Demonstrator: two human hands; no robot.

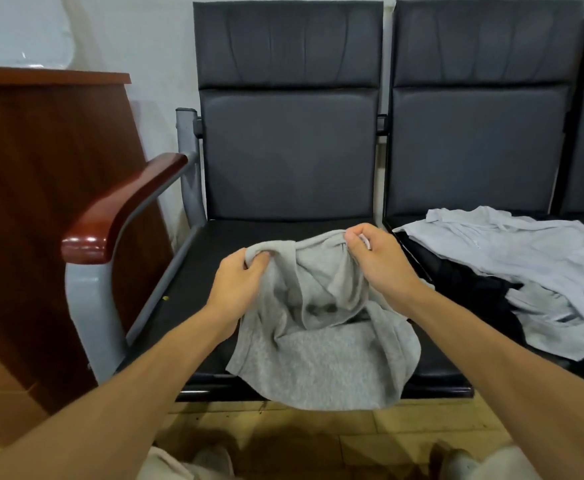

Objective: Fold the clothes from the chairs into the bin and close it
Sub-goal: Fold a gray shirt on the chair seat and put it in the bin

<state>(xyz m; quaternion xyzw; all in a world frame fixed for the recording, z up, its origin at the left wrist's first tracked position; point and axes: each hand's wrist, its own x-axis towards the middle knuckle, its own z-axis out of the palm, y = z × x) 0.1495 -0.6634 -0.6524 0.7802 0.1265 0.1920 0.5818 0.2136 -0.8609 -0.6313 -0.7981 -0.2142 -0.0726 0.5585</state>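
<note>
The left grip (238, 282) was clamped on the grey garment (318, 362), fingers curled over a bunched corner of cloth with the thumb tucked under it. The right grip (380, 261) was clamped on the same garment, pinching its upper edge between thumb and curled fingers. Both grips were raised above the middle of the chair seat (193, 268), the right one slightly nearer the backrest (287, 150) than the left. The edge held between them ran across the seat from side to side and sagged into a loose fold.

From that lifted edge the garment fell toward the seat's front. Its lower part lay spread flat on the seat, and its rounded hem hung over the seat's front edge above the floor (318, 431). Its long axis ran from the seat's back to its front, with the held end toward the backrest and the hem toward the person.

On the left of the seat stood a red-brown armrest (121, 209) on a grey frame, and beyond it a dark wooden cabinet (41, 202). On the right of the seat, on the neighbouring chair (477, 133), lay a crumpled pale shirt (525, 251) over a black garment (467, 282).
</note>
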